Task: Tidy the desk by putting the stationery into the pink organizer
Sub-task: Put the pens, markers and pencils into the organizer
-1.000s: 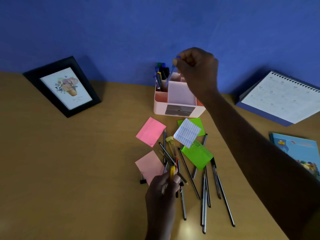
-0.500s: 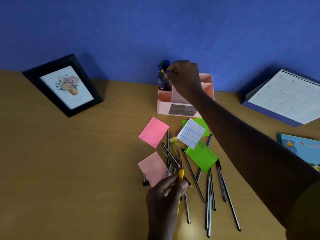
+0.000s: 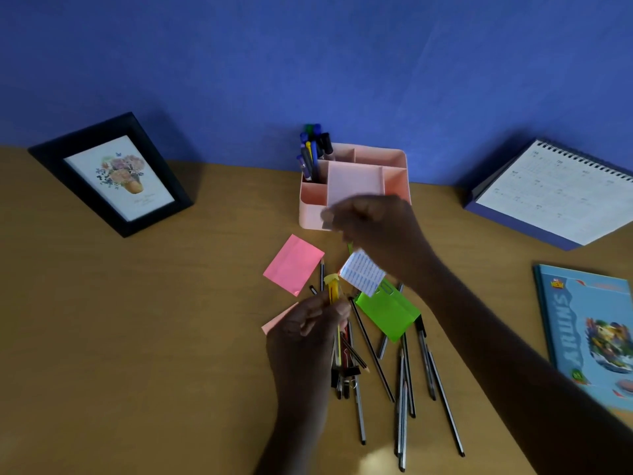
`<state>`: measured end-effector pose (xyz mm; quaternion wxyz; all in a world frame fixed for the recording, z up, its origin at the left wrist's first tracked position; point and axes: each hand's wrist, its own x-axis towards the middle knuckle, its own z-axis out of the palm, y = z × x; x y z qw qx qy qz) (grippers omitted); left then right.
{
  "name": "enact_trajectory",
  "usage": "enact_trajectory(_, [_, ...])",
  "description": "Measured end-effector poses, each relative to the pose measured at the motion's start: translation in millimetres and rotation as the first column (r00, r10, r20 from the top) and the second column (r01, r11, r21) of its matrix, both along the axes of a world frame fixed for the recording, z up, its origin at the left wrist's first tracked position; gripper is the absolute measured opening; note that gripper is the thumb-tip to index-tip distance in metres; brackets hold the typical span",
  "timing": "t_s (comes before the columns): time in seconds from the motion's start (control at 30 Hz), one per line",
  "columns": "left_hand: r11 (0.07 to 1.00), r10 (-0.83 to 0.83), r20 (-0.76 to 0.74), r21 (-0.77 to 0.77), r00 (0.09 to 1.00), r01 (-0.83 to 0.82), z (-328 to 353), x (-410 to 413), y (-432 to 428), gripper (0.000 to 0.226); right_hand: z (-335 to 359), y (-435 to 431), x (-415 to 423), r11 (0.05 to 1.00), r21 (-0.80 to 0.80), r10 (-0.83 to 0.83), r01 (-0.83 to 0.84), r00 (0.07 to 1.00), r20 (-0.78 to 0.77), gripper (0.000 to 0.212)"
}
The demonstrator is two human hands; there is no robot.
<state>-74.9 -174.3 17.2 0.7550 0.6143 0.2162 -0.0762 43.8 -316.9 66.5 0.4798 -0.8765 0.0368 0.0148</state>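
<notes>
The pink plastic organizer stands at the far edge of the wooden desk, against the blue wall. Its far-left compartment holds a bunch of upright pens and markers.

The right hand hangs over the organizer's near wall. It is blurred: the fingers look curled inward, but whether they hold anything cannot be told.

Nearer, the left hand pinches a slim yellow pen between thumb and fingertips, its capped end pointing far.

Around that hand lies the loose stationery. A bright pink sticky note is just left of the pen's cap, and a paler pink note shows partly from under the hand. A white printed slip of paper lies right of the cap, overlapping the far corner of a green sticky-note pad.

Dark slim pencils are scattered near and right of the hand, some crossing one another. Black binder clips lie among them beside the wrist.

Far left, a black picture frame with a flower print leans toward the wall. Far right stands a spiral-bound desk calendar. A light blue book lies flat at the right edge.
</notes>
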Motion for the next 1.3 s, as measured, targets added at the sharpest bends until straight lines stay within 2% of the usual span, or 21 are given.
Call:
enact_trajectory(0.1, [0.999, -0.001, 0.094, 0.038, 0.996, -0.002, 10, 17, -3, 0.017, 4, -1, -45, 0.993, 0.043, 0.114, -0.113, 0.993, -0.024, 0.008])
enact_trajectory(0.27, [0.999, 0.041, 0.199, 0.023, 0.979, -0.046, 18, 29, -9, 0.023, 10, -10, -54, 0.990, 0.015, 0.136, -0.137, 0.989, 0.063, 0.019])
enact_trajectory(0.37, [0.998, 0.058, 0.211, 0.007, 0.976, -0.061, 18, 33, -10, 0.024, 25, -11, -43, 0.987, 0.114, 0.103, -0.109, 0.993, 0.061, 0.018])
enact_trajectory(0.53, [0.990, 0.050, 0.225, 0.118, 0.973, -0.078, 0, 38, -5, 0.024, 52, -13, 2, 0.963, 0.269, -0.041, 0.002, 0.990, 0.138, 0.017])
enact_trajectory(0.7, [0.989, 0.079, 0.147, 0.110, 0.986, -0.095, -19, 33, 1, 0.021, 46, -14, 64, 0.974, 0.194, -0.172, 0.115, 0.935, 0.309, 0.014])
enact_trajectory(0.83, [0.983, 0.084, 0.074, 0.156, 0.994, -0.094, -30, 21, 9, 0.022, 27, -7, 101, 0.984, 0.065, -0.180, 0.168, 0.896, 0.405, 0.012])
enact_trajectory(1.07, [0.970, 0.136, 0.018, 0.202, 0.991, -0.137, -47, -1, 32, 0.031, -20, 6, 127, 0.964, -0.235, -0.015, 0.122, 0.911, 0.412, 0.011])
enact_trajectory(1.2, [0.962, 0.195, -0.021, 0.200, 0.981, -0.187, -54, -14, 44, 0.031, -32, 12, 130, 0.936, -0.333, 0.027, 0.117, 0.917, 0.399, 0.016])
enact_trajectory(1.3, [0.952, 0.209, -0.019, 0.232, 0.978, -0.199, -57, -23, 54, 0.025, -36, 15, 133, 0.935, -0.330, 0.010, 0.132, 0.918, 0.396, 0.014])
